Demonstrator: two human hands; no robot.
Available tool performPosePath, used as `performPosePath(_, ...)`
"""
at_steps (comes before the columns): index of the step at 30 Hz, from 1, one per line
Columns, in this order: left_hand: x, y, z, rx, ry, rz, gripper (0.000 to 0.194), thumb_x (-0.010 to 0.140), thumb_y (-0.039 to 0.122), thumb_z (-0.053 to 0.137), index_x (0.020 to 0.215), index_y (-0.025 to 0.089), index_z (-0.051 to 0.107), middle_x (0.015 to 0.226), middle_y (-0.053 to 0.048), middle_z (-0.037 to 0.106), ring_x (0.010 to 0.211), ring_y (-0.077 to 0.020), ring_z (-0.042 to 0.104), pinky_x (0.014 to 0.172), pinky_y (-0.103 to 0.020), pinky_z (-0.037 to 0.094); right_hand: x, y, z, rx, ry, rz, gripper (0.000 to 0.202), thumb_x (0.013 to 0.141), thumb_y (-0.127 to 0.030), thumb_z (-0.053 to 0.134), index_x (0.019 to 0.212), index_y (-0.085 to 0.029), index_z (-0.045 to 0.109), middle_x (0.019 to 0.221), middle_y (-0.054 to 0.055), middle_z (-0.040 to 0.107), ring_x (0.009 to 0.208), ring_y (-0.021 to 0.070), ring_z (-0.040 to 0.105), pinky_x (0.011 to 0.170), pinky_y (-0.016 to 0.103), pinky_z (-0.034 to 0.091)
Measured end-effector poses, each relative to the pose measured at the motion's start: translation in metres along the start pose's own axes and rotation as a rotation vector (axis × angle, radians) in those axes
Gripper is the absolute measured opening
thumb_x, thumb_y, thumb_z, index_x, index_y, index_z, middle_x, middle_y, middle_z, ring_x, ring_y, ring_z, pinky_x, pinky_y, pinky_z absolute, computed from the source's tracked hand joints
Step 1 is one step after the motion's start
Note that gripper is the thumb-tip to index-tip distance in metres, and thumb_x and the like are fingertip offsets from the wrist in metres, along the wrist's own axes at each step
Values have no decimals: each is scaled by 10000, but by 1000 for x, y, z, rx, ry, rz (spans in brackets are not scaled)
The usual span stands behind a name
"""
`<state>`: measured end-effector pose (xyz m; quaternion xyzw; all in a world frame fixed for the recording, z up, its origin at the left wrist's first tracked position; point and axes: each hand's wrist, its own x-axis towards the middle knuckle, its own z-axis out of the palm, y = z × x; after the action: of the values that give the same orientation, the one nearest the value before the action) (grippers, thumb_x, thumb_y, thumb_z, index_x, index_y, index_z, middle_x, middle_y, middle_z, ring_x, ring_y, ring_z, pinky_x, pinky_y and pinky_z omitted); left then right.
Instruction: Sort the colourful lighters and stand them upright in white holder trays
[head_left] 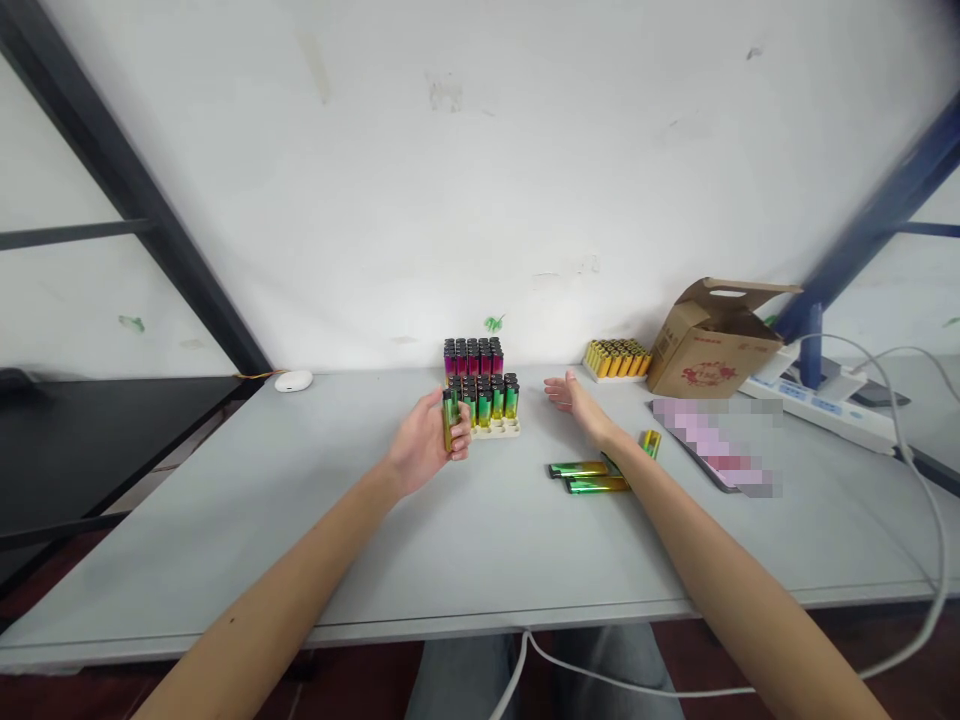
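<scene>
My left hand (424, 440) is closed around an upright green-and-yellow lighter (450, 420), just in front of a pale holder tray (506, 430). Several green-yellow lighters (497, 401) stand in rows in that tray, and some round holes show along its front edge. Behind them is a block of purple-red lighters (472, 358). Over the table to the right of the tray, my right hand (574, 402) is open with its fingers stretched out and nothing in them. Loose green-yellow lighters (596, 485) lie on the table under and beside my right forearm, which partly covers them.
At the back right stand a tray of yellow lighters (619, 358) and an open cardboard box (705, 350). A blurred pink phone-like slab (712, 445), a white power strip (832, 405) and cables are on the right. A white case (293, 381) sits at the back left.
</scene>
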<state>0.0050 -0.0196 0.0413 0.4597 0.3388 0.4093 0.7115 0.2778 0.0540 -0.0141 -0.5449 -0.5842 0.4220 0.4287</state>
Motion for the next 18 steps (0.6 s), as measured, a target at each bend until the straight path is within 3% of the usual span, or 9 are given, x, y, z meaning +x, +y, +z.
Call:
performPosePath(6, 2, 0, 0, -6, 36, 6, 416, 876, 566, 328, 643, 226, 386, 605, 4, 329, 516, -147, 376, 497, -320, 393, -1, -3, -3, -7, -54, 5, 778, 905, -695, 165, 1297, -150, 558, 1333, 147, 576, 1183, 250, 572, 1063, 389, 390)
performPosePath(12, 2, -3, 1, -85, 25, 24, 339, 891, 435, 328, 634, 219, 375, 605, 11, 312, 510, -141, 332, 494, -302, 346, -1, 0, -2, -31, -47, -27, 807, 892, -721, 157, 1276, -147, 574, 1302, 149, 593, 1171, 251, 574, 1042, 380, 405)
performPosePath(18, 2, -7, 2, -70, 94, 41, 277, 900, 313, 288, 665, 198, 378, 644, 19, 304, 534, -120, 329, 511, -248, 348, -1, 0, 0, -24, -28, -20, 792, 894, -718, 172, 1262, -151, 583, 1290, 147, 595, 1151, 251, 577, 1031, 373, 407)
